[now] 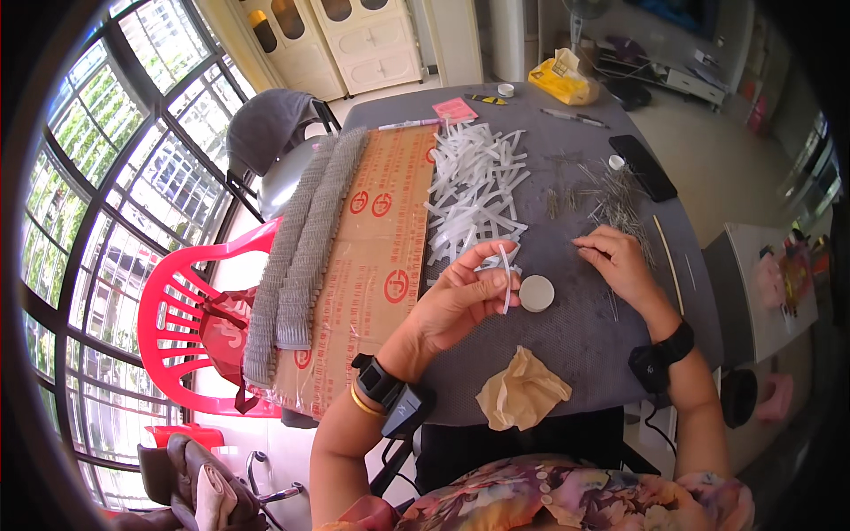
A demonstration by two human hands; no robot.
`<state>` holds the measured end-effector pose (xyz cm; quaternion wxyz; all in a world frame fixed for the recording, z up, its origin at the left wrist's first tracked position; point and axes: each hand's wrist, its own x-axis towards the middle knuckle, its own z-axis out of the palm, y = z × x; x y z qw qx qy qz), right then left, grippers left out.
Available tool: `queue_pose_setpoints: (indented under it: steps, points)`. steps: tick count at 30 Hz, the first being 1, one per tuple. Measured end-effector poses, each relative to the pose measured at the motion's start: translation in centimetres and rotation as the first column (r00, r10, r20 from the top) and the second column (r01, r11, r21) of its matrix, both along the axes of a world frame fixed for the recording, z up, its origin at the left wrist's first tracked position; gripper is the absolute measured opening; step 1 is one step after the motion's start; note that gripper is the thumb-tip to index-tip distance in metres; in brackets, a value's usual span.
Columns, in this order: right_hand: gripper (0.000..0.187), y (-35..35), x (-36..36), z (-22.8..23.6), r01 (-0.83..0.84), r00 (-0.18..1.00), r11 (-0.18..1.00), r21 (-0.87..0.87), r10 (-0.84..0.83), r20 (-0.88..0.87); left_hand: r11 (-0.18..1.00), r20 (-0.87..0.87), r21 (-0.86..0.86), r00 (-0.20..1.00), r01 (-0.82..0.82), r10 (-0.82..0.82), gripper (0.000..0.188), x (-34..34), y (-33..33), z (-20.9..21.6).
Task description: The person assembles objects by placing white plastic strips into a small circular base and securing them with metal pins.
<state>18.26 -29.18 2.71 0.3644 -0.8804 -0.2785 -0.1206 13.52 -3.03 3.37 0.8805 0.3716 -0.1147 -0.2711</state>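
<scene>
Big windows (pixel 115 221) stand to the left of your gray bench (pixel 611 380). Your left hand (pixel 452 301) pinches one white strip (pixel 508 292) between thumb and fingers. Its long side runs up and down in your view. Your right hand (pixel 624 265) is apart from it, to the right, near the thin wires (pixel 617 202); I cannot tell if its fingers are closed on anything. Between your hands sits a round tub (pixel 537 294), just beside the strip.

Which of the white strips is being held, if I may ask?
The white strip in the left hand; the other strips lie heaped together on the grey table.
</scene>
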Motion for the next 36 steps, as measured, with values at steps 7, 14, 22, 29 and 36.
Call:
queue_pose_setpoints:
  steps: [7,14,22,29,36]
  points:
    - [0.022,0.9,-1.0,0.9,0.051,0.991,0.989,0.141,-0.032,-0.13,0.999,0.027,0.031,0.999,-0.033,0.032,0.038,0.0,0.0,-0.4]
    - [0.019,0.7,-1.4,1.1,-0.043,0.998,0.993,0.109,0.038,0.049,0.996,0.022,0.072,0.998,-0.055,0.053,0.04,0.1,0.0,-0.5]
    - [0.007,1.2,-2.1,1.0,-0.055,0.924,0.989,0.14,0.104,-0.368,0.952,-0.088,0.234,0.971,-0.197,0.222,0.033,0.0,0.0,-0.5]
    - [0.009,3.3,-3.0,1.6,-0.001,0.999,0.964,0.265,0.011,-0.037,0.911,-0.007,0.255,0.942,-0.323,0.336,0.031,0.2,-0.3,-1.0]
    - [0.012,4.3,-2.7,0.0,-0.187,0.981,0.967,0.172,0.176,0.079,0.902,-0.01,0.26,0.933,-0.344,0.359,0.03,0.2,-0.5,-1.1]
